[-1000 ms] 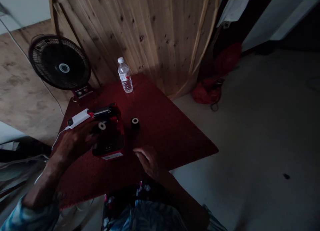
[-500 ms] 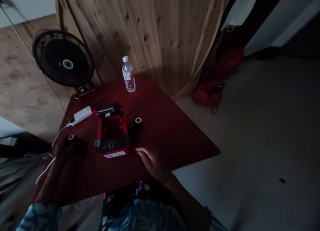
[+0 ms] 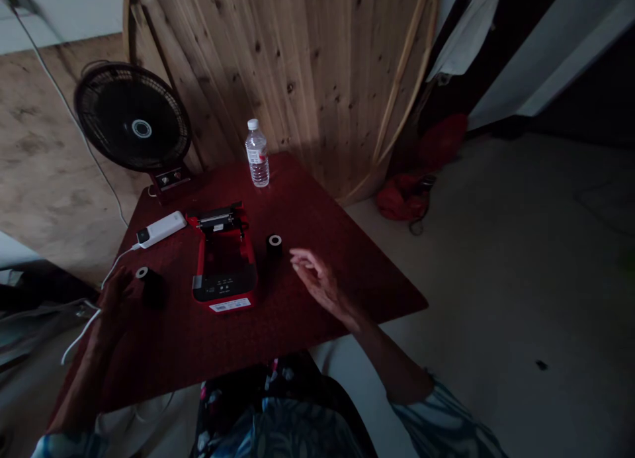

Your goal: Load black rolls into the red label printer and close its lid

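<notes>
On the dark red table [image 3: 317, 286] stands a red and black device [image 3: 225, 282] with its lid raised, its inside showing. A black roll with a pale core [image 3: 150, 286] is left of it; my left hand [image 3: 118, 292] is just beside that roll, fingers apart, holding nothing. Another black roll [image 3: 274, 245] stands to the device's right. To the right of this second roll, my right hand [image 3: 320, 282] hovers with loosely bent, parted fingers and nothing in them.
A white power bank [image 3: 161, 229] with a white cable lies behind the left roll. A black fan [image 3: 133, 120] stands at the back left, and a clear plastic bottle [image 3: 257, 157] at the back. Red bags [image 3: 404, 196] rest on the floor at right.
My left hand has come off the left roll and moved slightly left. My right hand has moved up and to the right, towards the right roll's side. The view has shifted slightly.
</notes>
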`<state>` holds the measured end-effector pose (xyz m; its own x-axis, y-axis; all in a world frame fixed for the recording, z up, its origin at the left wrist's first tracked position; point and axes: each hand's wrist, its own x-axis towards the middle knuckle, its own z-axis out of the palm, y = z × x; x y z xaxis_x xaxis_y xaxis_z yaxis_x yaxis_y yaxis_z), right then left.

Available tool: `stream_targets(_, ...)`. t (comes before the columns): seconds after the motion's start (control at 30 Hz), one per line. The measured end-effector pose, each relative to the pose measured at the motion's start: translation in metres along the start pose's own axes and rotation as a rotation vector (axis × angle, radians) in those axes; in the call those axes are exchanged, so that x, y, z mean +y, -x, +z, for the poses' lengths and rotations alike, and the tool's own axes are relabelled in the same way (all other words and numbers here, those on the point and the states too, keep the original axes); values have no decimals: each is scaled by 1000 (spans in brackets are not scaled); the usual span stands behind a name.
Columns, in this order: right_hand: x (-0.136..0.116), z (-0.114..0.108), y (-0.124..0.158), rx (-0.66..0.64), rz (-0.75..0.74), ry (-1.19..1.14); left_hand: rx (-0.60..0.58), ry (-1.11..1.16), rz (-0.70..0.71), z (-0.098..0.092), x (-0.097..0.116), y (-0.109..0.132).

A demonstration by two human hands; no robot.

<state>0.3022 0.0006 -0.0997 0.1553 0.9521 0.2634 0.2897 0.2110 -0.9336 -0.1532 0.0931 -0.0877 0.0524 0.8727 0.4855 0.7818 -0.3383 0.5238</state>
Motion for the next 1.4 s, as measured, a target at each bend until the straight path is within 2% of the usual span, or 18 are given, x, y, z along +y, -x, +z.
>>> stream_targets(0.07, 13, 1, -23, 31, 22, 18, 33, -29, -37, -5, 17, 16)
stream_targets(0.13, 25, 8, -43, 20, 62, 22, 102, -123, -70, -8, 44, 35)
stream_targets(0.27, 37, 25, -61, -7, 55, 77, 193, -190, 188, -6, 104, 63)
stream_targets(0.37, 35, 27, -62, -25, -2, 140, 172, -152, 238, 1, 126, 70)
stream_targets(0.47, 28, 24, -59, -34, 27, 70, 147, -94, 208, 10, 131, 67)
stream_targets(0.6, 18, 21, -53, -48, 131, -285, 104, 8, 226, 22, 142, 53)
stream_targets(0.73, 6, 18, -46, -204, 181, -683, 112, 141, 230, 39, 160, 35)
stream_targets(0.8, 2, 13, -44, -280, 188, -802, 124, 225, 169, 50, 164, 27)
stream_targets(0.87, -1, 7, -43, -295, 205, -866, 138, 295, 89, 61, 165, 23)
stream_targets(0.93, -4, 3, -42, -282, 240, -866, 141, 356, 48, 69, 162, 22)
stream_targets(1.03, -10, 1, -41, -277, 255, -749, 111, 411, 77, 76, 154, 26)
stream_targets(1.2, -40, 10, -46, -341, 146, -648, 44, 440, 137, 79, 150, 28)
stream_targets(1.3, -68, 24, -59, -445, -34, -520, 48, 431, 132, 80, 149, 28)
stream_targets(1.4, -90, 43, -70, -498, -299, -153, 50, 400, 138, 81, 146, 28)
